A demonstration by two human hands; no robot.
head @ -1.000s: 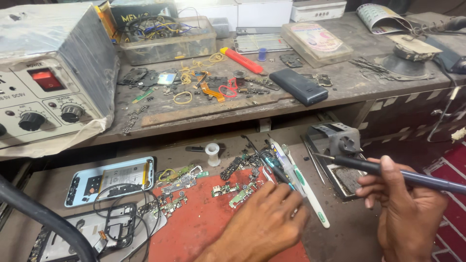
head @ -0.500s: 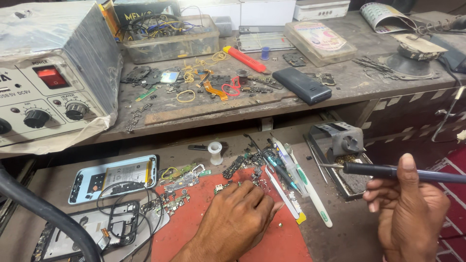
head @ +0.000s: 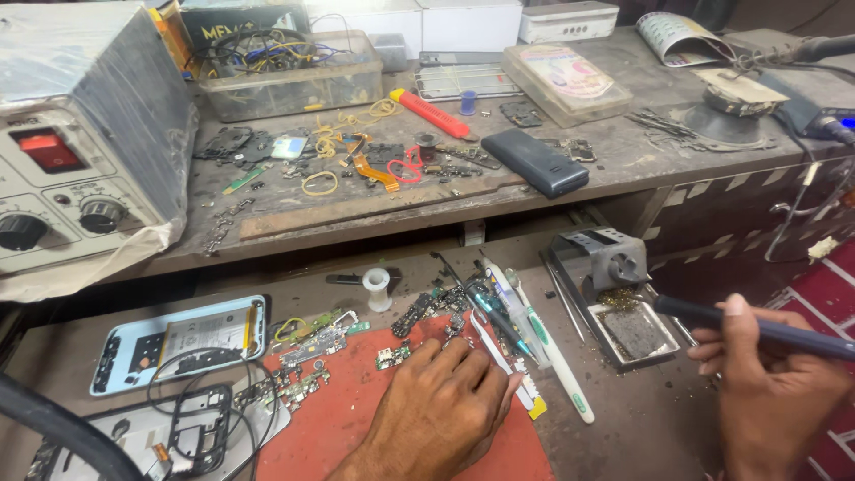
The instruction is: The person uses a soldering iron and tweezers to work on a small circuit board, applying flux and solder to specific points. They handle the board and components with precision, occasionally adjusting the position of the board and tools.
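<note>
My left hand lies palm down on a red work mat, its fingertips reaching small circuit board pieces at the mat's far edge. It holds nothing that I can see. My right hand grips a dark soldering iron like a pen. The iron's tip points left into the soldering stand tray, over its dark sponge. A white toothbrush and tweezers lie between my two hands.
An opened light-blue phone and a phone frame lie at the left. A white solder spool stands behind the mat. The upper shelf holds a power supply, a black phone, a red cutter and a parts tub.
My left hand slid back and left on the mat, away from the tweezers. My right hand lowered the soldering iron so its tip now sits over the stand tray.
</note>
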